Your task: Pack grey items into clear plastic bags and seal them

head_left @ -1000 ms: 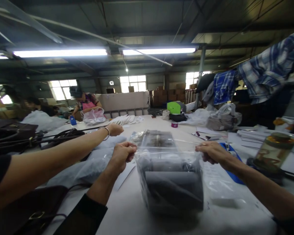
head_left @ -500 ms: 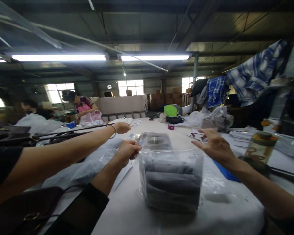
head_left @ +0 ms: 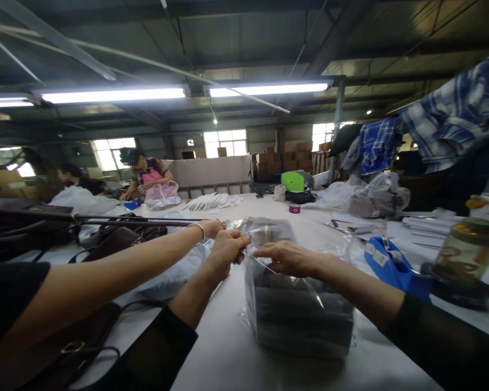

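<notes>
Grey folded cloth (head_left: 303, 315) fills clear bag (head_left: 269, 271), both hands pinching its top.

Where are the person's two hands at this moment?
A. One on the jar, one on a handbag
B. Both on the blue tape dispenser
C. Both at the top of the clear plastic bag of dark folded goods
C: the left hand and right hand both pinch the top of the clear plastic bag on the white table.
</notes>
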Action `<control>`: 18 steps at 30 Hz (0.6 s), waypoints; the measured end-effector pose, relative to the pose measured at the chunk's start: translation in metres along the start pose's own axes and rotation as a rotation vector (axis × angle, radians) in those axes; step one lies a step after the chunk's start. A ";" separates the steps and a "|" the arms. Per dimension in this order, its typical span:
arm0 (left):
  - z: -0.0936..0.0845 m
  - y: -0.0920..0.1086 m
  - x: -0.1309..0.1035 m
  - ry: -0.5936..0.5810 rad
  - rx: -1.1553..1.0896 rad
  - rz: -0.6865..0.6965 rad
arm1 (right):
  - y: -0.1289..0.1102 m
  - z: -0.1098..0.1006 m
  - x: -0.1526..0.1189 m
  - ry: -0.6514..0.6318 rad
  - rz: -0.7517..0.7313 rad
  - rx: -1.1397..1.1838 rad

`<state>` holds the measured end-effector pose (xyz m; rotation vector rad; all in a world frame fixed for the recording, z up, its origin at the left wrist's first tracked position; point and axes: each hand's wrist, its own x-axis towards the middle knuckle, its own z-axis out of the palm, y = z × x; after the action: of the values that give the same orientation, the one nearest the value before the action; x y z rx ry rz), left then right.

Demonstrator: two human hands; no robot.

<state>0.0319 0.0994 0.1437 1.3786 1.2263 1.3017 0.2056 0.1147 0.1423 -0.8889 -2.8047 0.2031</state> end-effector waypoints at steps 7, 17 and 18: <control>0.007 -0.003 0.001 -0.014 0.035 0.087 | -0.011 0.000 0.032 -0.227 -0.085 0.016; 0.010 -0.012 0.002 0.066 -0.019 0.114 | -0.017 0.017 0.052 -0.363 0.016 0.208; 0.009 -0.012 0.003 0.076 -0.029 0.109 | -0.014 0.013 0.049 -0.358 0.045 0.236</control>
<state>0.0401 0.1044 0.1312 1.4028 1.1918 1.4542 0.1554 0.1311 0.1390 -0.9384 -2.9902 0.7530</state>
